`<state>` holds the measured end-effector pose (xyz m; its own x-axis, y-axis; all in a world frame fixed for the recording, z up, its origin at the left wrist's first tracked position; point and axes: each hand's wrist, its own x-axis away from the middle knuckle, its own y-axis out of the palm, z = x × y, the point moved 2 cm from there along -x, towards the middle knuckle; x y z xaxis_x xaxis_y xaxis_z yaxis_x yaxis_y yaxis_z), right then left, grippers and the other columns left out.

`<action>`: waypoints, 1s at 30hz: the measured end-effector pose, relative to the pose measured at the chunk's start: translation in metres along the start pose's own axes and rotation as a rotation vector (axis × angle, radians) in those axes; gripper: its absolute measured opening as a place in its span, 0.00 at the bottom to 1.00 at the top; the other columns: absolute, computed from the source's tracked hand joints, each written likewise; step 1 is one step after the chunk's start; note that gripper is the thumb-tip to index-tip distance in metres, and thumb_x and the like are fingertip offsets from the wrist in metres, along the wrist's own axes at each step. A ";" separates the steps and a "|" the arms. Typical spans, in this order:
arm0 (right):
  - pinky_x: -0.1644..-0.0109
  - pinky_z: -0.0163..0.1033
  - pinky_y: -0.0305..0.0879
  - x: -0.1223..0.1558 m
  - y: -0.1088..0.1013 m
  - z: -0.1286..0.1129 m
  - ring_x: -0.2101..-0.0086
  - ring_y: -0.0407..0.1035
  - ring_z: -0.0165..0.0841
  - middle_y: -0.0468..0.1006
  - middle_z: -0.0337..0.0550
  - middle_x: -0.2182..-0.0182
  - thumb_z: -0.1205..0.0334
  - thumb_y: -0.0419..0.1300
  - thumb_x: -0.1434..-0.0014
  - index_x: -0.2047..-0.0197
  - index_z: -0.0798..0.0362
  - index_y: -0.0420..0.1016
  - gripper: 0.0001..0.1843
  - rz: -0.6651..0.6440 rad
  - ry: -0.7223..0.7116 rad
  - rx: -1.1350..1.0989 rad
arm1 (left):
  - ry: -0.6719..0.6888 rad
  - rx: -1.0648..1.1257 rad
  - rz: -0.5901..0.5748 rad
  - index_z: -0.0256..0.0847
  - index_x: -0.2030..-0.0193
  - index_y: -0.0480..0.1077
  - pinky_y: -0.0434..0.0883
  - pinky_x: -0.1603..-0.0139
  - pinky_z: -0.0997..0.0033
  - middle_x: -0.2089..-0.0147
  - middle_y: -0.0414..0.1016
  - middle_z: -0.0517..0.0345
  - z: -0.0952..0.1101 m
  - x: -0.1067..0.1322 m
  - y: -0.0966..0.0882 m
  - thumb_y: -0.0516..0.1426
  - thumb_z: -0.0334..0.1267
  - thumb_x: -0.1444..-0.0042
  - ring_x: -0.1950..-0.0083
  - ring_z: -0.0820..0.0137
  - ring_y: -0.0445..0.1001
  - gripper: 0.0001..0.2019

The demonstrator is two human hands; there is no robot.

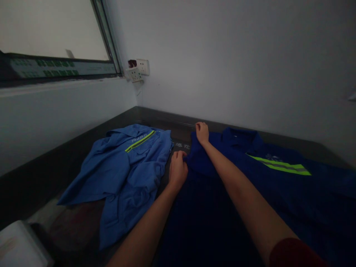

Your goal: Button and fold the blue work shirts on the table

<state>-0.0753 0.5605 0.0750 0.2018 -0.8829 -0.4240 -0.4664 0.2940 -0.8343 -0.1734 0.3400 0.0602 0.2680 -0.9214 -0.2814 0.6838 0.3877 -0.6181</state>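
A dark navy work shirt (250, 185) with a yellow-green reflective stripe lies spread on the dark table (83, 144), reaching to the right. My left hand (178, 168) is closed, pinching the shirt's left edge. My right hand (202, 132) is closed on the same edge farther back, near the collar. Both forearms stretch across the navy cloth.
A lighter blue work shirt (130, 167) with a yellow-green stripe lies crumpled to the left. White wall sockets (138, 69) sit in the corner under a window (52, 33). A white object (16, 244) is at the bottom left. Walls close the table at back and left.
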 end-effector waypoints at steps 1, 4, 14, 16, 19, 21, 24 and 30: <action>0.42 0.40 0.53 -0.002 -0.004 0.001 0.47 0.59 0.38 0.68 0.55 0.48 0.63 0.36 0.33 0.46 0.58 0.65 0.22 0.012 -0.001 -0.005 | 0.011 0.017 -0.003 0.42 0.54 0.66 0.66 0.47 0.66 0.51 0.67 0.50 0.000 0.000 0.000 0.48 0.20 0.51 0.49 0.65 0.67 0.20; 0.43 0.39 0.54 0.000 -0.009 0.002 0.48 0.61 0.37 0.69 0.54 0.49 0.65 0.36 0.34 0.46 0.59 0.67 0.23 -0.031 -0.035 -0.014 | 0.044 0.060 -0.015 0.43 0.50 0.67 0.66 0.46 0.66 0.48 0.67 0.51 -0.001 -0.001 0.001 0.47 0.19 0.52 0.48 0.65 0.68 0.24; 0.35 0.58 0.38 0.040 0.030 -0.008 0.35 0.45 0.45 0.53 0.51 0.34 0.46 0.47 0.35 0.34 0.51 0.57 0.30 -0.349 -0.141 0.028 | 0.056 0.040 -0.022 0.44 0.49 0.69 0.65 0.42 0.64 0.49 0.70 0.53 -0.005 -0.003 0.004 0.47 0.19 0.53 0.46 0.64 0.67 0.27; 0.35 0.60 0.36 0.040 0.032 -0.009 0.34 0.42 0.44 0.51 0.49 0.33 0.44 0.45 0.35 0.33 0.48 0.53 0.32 -0.357 -0.125 0.032 | 0.049 0.037 0.003 0.44 0.50 0.69 0.66 0.44 0.64 0.50 0.70 0.53 -0.005 -0.003 0.004 0.47 0.19 0.54 0.47 0.64 0.67 0.26; 0.35 0.60 0.35 0.040 0.027 -0.011 0.34 0.42 0.43 0.51 0.48 0.33 0.44 0.45 0.35 0.32 0.46 0.52 0.31 -0.332 -0.108 0.024 | 0.059 0.048 0.006 0.45 0.52 0.69 0.66 0.45 0.65 0.52 0.70 0.54 -0.004 -0.003 0.004 0.49 0.20 0.55 0.48 0.64 0.67 0.25; 0.34 0.58 0.37 0.041 0.020 -0.014 0.34 0.43 0.42 0.53 0.49 0.33 0.46 0.43 0.34 0.33 0.48 0.52 0.30 -0.283 -0.100 0.004 | 0.056 0.083 0.010 0.45 0.53 0.69 0.66 0.45 0.65 0.52 0.70 0.54 -0.004 -0.003 0.003 0.49 0.21 0.55 0.48 0.64 0.67 0.24; 0.34 0.49 0.42 0.045 0.003 -0.018 0.35 0.47 0.37 0.56 0.50 0.35 0.51 0.37 0.31 0.33 0.53 0.53 0.28 -0.193 -0.096 -0.044 | 0.017 0.169 0.060 0.42 0.54 0.69 0.66 0.46 0.66 0.53 0.70 0.53 -0.004 -0.004 0.001 0.48 0.24 0.50 0.50 0.65 0.68 0.19; 0.35 0.39 0.49 0.088 -0.028 -0.027 0.38 0.54 0.34 0.62 0.50 0.38 0.53 0.39 0.32 0.36 0.57 0.59 0.28 -0.166 -0.142 -0.130 | -0.079 0.287 0.144 0.37 0.51 0.64 0.68 0.50 0.66 0.55 0.72 0.50 -0.012 -0.008 0.003 0.45 0.30 0.42 0.55 0.67 0.72 0.14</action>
<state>-0.0682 0.4645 0.0704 0.3996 -0.8520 -0.3383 -0.5220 0.0919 -0.8480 -0.1811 0.3493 0.0520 0.4197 -0.8613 -0.2865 0.7954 0.5011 -0.3411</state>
